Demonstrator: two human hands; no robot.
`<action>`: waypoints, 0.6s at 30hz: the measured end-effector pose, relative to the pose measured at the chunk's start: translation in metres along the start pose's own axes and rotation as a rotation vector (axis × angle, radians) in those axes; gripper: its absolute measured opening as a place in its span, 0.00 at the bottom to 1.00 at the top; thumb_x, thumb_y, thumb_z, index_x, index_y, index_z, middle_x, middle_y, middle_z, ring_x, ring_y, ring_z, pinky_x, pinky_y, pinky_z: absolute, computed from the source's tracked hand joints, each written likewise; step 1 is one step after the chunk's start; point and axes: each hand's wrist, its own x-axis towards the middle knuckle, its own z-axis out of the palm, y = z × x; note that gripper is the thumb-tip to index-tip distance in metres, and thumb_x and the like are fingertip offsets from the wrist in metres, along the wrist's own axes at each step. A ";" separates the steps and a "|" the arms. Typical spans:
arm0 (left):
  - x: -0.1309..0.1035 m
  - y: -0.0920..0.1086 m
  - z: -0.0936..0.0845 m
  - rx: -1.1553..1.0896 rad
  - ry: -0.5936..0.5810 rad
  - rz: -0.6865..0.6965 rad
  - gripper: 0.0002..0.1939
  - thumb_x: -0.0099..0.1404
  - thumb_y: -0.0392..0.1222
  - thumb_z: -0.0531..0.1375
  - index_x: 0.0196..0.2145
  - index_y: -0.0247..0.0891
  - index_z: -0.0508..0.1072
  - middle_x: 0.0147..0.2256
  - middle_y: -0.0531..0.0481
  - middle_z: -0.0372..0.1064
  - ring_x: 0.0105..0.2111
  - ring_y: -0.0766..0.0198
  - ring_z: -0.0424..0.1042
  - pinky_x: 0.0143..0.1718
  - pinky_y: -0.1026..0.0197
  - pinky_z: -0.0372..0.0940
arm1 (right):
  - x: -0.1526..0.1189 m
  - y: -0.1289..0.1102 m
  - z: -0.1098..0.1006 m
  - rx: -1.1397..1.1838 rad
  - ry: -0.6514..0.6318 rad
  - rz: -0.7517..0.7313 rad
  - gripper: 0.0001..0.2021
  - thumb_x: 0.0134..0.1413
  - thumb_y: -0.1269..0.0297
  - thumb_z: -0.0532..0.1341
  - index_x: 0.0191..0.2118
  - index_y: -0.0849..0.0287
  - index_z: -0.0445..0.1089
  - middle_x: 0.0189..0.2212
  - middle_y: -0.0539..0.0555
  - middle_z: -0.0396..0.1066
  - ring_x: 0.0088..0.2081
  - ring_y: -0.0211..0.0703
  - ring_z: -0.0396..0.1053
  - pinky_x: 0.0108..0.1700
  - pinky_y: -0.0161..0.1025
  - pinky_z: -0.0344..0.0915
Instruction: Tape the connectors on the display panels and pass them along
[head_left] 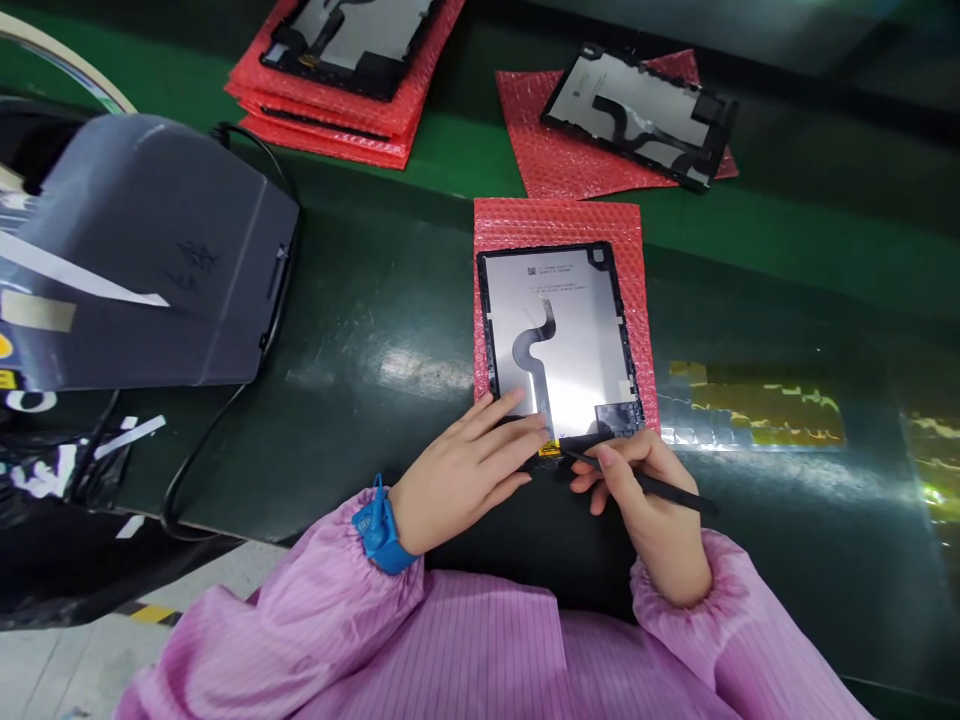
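A tablet screen panel [577,350] lies face down on a red bubble-wrap bag [556,222], its silver back upward. A dark flex cable [525,350] snakes down the panel to a yellow-taped connector [550,448] at the near edge. My left hand [472,462] rests flat with fingers stretched over the panel's lower left corner, fingertips on the cable's lower end. In my right hand [649,500], thumb and fingers pinch black tweezers [667,490], with their tip close beside the yellow connector. Whether the tip touches it I cannot tell. A blue wrist strap [384,530] circles my left wrist.
Another panel [645,115] lies on red bubble wrap at the back right. Stacked red bags [322,135] bear a panel [360,40] at the back left. A grey machine [165,250] with a black cable [187,470] stands left. Amber tape strips [765,405] lie right.
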 end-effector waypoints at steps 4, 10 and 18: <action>0.001 0.000 0.001 0.011 0.014 0.012 0.18 0.77 0.40 0.57 0.62 0.36 0.66 0.62 0.40 0.72 0.71 0.45 0.58 0.68 0.38 0.63 | 0.000 0.001 -0.001 -0.034 0.003 0.018 0.15 0.66 0.59 0.66 0.29 0.54 0.65 0.16 0.44 0.70 0.23 0.37 0.75 0.33 0.34 0.74; 0.002 0.001 0.000 0.038 0.019 0.048 0.15 0.75 0.36 0.59 0.57 0.37 0.72 0.60 0.41 0.74 0.70 0.42 0.60 0.66 0.37 0.66 | -0.002 -0.001 -0.003 -0.057 0.005 0.040 0.15 0.63 0.57 0.68 0.28 0.55 0.65 0.20 0.47 0.74 0.25 0.41 0.77 0.32 0.37 0.73; 0.001 0.002 0.000 0.103 -0.030 0.047 0.17 0.73 0.33 0.60 0.57 0.39 0.75 0.61 0.44 0.73 0.72 0.42 0.57 0.68 0.37 0.63 | -0.005 0.006 -0.005 -0.150 0.081 0.031 0.13 0.65 0.59 0.67 0.31 0.55 0.67 0.25 0.50 0.78 0.26 0.41 0.77 0.31 0.37 0.72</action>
